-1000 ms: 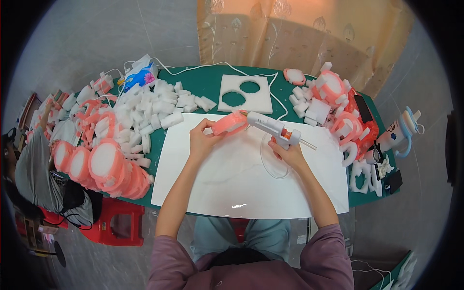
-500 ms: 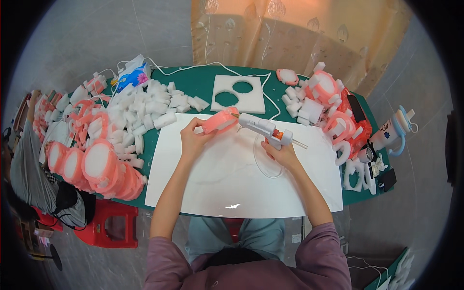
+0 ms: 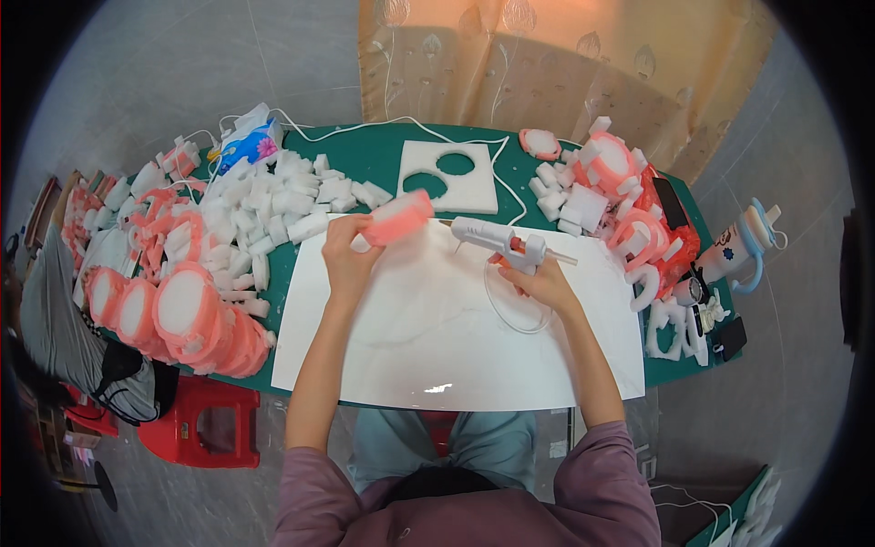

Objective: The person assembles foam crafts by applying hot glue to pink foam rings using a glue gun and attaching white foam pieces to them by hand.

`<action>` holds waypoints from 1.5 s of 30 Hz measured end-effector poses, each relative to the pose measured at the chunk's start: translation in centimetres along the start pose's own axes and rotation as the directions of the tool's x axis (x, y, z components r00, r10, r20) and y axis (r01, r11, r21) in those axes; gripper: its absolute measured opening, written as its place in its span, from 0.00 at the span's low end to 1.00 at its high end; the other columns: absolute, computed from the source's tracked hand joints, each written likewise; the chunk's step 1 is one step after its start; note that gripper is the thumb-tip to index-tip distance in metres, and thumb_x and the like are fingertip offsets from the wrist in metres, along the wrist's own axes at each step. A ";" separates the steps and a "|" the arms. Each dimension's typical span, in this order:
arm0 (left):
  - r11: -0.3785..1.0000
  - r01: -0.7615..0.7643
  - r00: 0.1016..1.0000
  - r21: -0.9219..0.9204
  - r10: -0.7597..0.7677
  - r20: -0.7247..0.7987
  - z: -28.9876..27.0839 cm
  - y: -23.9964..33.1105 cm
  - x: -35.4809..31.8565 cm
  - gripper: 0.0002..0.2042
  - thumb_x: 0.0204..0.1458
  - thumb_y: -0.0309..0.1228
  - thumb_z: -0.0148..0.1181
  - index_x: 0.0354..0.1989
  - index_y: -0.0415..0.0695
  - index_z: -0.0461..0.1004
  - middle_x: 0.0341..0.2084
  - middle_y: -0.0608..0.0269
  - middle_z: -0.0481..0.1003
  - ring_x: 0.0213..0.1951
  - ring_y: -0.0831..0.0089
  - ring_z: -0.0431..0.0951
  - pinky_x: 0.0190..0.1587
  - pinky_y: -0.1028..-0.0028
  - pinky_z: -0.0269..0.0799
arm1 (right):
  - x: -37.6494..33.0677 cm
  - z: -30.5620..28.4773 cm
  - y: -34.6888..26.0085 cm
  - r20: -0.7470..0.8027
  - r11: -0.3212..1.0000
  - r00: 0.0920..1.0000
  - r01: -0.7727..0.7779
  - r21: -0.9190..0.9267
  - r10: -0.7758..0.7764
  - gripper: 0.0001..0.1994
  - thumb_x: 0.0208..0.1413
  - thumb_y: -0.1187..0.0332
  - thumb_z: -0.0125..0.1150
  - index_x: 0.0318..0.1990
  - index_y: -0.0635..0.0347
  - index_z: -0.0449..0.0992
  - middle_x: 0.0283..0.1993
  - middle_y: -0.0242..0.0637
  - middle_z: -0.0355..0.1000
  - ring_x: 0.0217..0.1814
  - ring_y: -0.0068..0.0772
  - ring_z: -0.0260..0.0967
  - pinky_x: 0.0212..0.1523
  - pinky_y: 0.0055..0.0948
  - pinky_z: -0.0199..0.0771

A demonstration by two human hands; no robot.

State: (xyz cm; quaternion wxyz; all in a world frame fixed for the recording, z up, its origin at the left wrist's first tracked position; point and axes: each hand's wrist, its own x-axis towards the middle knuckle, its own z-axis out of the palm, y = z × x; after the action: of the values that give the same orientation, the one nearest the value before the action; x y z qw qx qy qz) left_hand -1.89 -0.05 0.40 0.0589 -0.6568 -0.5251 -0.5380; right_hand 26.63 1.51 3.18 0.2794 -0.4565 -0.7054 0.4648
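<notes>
Within the left hand (image 3: 350, 255), blurred pink foam (image 3: 401, 219)

Foam piece (image 3: 401, 217) left of glue gun (image 3: 488, 235), foam sheet (image 3: 472, 193) behind

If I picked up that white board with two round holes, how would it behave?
The white board would probably feel light, since it looks like foam. It may bend at the narrow strip between its holes. Lying flat on the green table, it should slide rather than tip.
</notes>
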 end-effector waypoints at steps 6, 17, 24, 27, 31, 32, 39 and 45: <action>0.808 0.375 0.865 -0.455 -0.482 -0.143 -0.8 0.7 1.1 0.11 0.39 0.22 0.63 0.27 0.33 0.66 0.29 0.62 0.68 0.36 0.78 0.69 0.41 0.74 0.73 | 1.6 -1.5 3.4 -0.294 0.998 0.955 -0.010 0.058 0.027 0.20 0.46 0.61 0.60 0.46 0.60 0.71 0.17 0.30 0.67 0.11 0.16 0.58 0.14 0.18 0.58; 0.803 0.389 0.875 -0.452 -0.475 -0.090 0.5 0.5 -0.1 0.11 0.39 0.22 0.63 0.27 0.34 0.66 0.28 0.63 0.68 0.33 0.79 0.68 0.37 0.77 0.73 | 4.6 -1.7 7.8 -0.480 0.984 0.865 0.076 -0.161 -0.146 0.19 0.47 0.58 0.58 0.37 0.68 0.73 0.29 0.45 0.72 0.31 0.32 0.69 0.34 0.29 0.67; 0.799 0.448 0.868 -0.401 -0.497 -0.020 2.8 -0.8 -1.4 0.14 0.37 0.31 0.66 0.27 0.37 0.69 0.23 0.59 0.72 0.28 0.74 0.72 0.31 0.77 0.69 | 1.9 -2.0 4.4 -0.457 0.827 0.867 -0.102 -0.554 -0.199 0.20 0.47 0.58 0.57 0.38 0.69 0.71 0.31 0.54 0.71 0.34 0.48 0.70 0.35 0.34 0.68; 0.797 0.459 0.859 -0.392 -0.511 -0.033 3.0 -1.1 -1.4 0.15 0.36 0.33 0.66 0.27 0.37 0.69 0.22 0.58 0.73 0.27 0.71 0.73 0.32 0.75 0.67 | -1.3 -0.5 -1.8 -0.487 0.608 0.866 -0.330 -0.722 -0.108 0.17 0.45 0.60 0.59 0.35 0.68 0.72 0.30 0.52 0.71 0.33 0.48 0.70 0.34 0.36 0.68; 0.779 0.466 0.851 -0.419 -0.524 -0.028 2.6 -1.8 -1.7 0.16 0.36 0.33 0.66 0.27 0.37 0.68 0.22 0.58 0.73 0.27 0.71 0.72 0.32 0.75 0.67 | -3.1 6.0 -8.3 -0.278 0.712 0.871 0.109 -0.694 -0.404 0.10 0.44 0.65 0.60 0.27 0.64 0.72 0.26 0.46 0.70 0.31 0.44 0.69 0.31 0.36 0.68; 0.775 0.469 0.850 -0.424 -0.526 -0.020 2.6 -2.0 -1.8 0.16 0.36 0.33 0.66 0.27 0.37 0.68 0.22 0.58 0.73 0.26 0.71 0.72 0.31 0.75 0.67 | -2.8 8.3 -9.2 -0.140 0.755 0.882 0.292 -0.588 -0.450 0.09 0.44 0.66 0.59 0.27 0.63 0.72 0.28 0.44 0.70 0.32 0.44 0.68 0.31 0.36 0.67; 0.782 0.403 0.890 -0.475 -0.456 0.004 4.7 0.2 -1.4 0.15 0.35 0.32 0.67 0.27 0.37 0.68 0.20 0.57 0.72 0.24 0.72 0.71 0.27 0.75 0.67 | 6.1 21.8 -10.4 0.315 0.638 0.700 0.714 -0.287 -0.641 0.13 0.43 0.74 0.52 0.39 0.61 0.66 0.31 0.46 0.65 0.36 0.47 0.65 0.35 0.40 0.66; 0.783 0.383 0.897 -0.491 -0.441 -0.004 3.8 -0.8 -1.7 0.15 0.35 0.30 0.67 0.27 0.37 0.67 0.21 0.57 0.71 0.23 0.71 0.71 0.27 0.75 0.67 | 11.6 30.0 -11.5 0.353 0.650 0.694 0.717 -0.253 -0.628 0.17 0.41 0.74 0.54 0.43 0.58 0.67 0.34 0.44 0.62 0.40 0.45 0.63 0.35 0.37 0.66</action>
State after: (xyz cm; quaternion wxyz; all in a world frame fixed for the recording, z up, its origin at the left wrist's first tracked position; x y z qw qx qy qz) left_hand 0.14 1.73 -2.86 -0.1930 -0.4865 -0.5021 -0.6885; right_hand -7.25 -1.78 0.97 0.2557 -0.1460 -0.9265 0.2346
